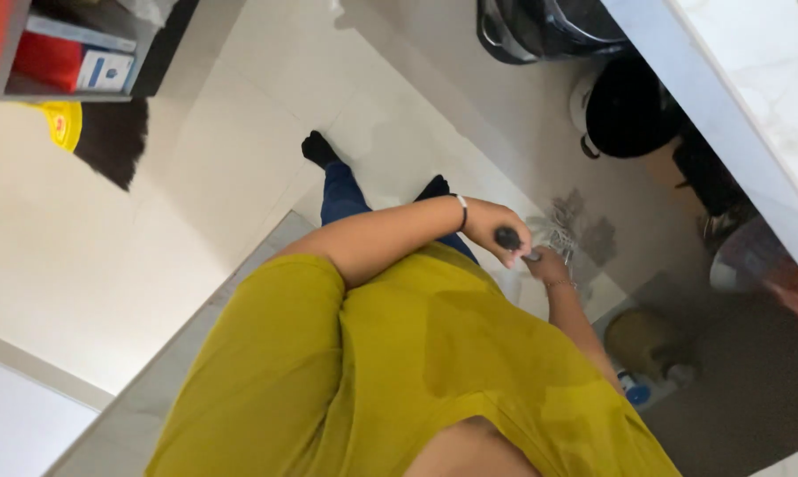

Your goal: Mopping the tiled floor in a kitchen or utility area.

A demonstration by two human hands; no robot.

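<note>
I look straight down my yellow-green shirt to the pale tiled floor (240, 177). My left hand (491, 225), a black band on its wrist, is closed around the dark rounded top of a mop handle (507, 237). Just below it on the same handle, my right hand (549, 265) grips too. The grey-white mop strings (558, 231) spread on the floor beyond my hands. My feet in dark socks (317, 148) stand on the tiles further ahead.
A white marble counter (752, 106) runs along the right, with black pots (628, 110) on the floor below it. A yellowish jar (637, 340) and a blue-capped bottle (637, 393) sit lower right. A dark-bristled broom (107, 141) and a shelf with red boxes (50, 57) are upper left.
</note>
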